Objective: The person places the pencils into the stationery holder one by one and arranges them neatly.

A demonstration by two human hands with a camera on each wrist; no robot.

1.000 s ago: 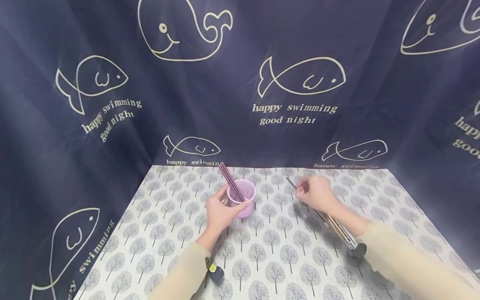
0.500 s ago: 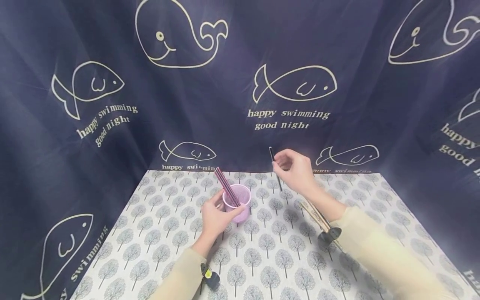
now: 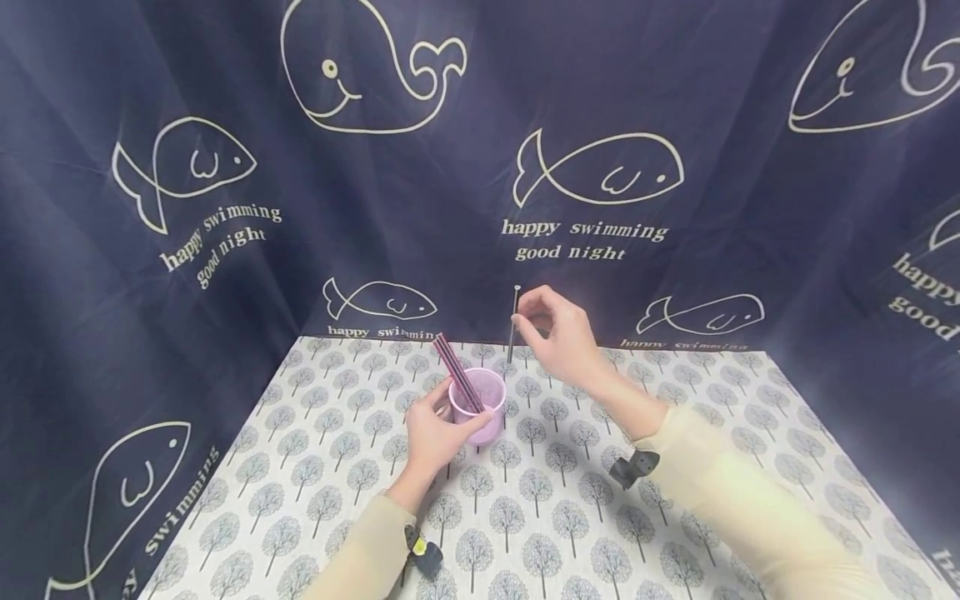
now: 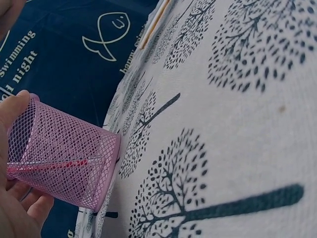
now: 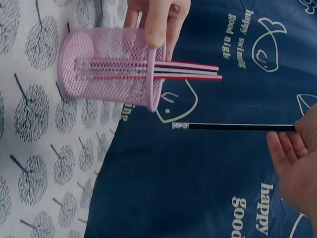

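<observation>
My left hand (image 3: 435, 435) holds the pink mesh pen cup (image 3: 492, 430) by its rim and side, with the thumb at the near edge. Several red and dark striped pencils (image 3: 456, 367) lean left inside the cup, which stands on the table. To the upper right, my right hand (image 3: 561, 337) pinches a black pencil (image 5: 237, 127) near one end, almost upright. Its silver eraser end points down, a short way above and right of the cup's mouth, as the right wrist view also shows.
A tree-print cloth (image 3: 570, 500) covers the table. A dark blue curtain (image 3: 465, 192) with fish drawings hangs behind and at the sides. One yellowish pencil (image 4: 154, 25) lies on the cloth at the top of the left wrist view.
My right hand has lifted the black pencil from the right side of the table, moved it left towards the cup and turned it upright. The left hand still holds the cup.
</observation>
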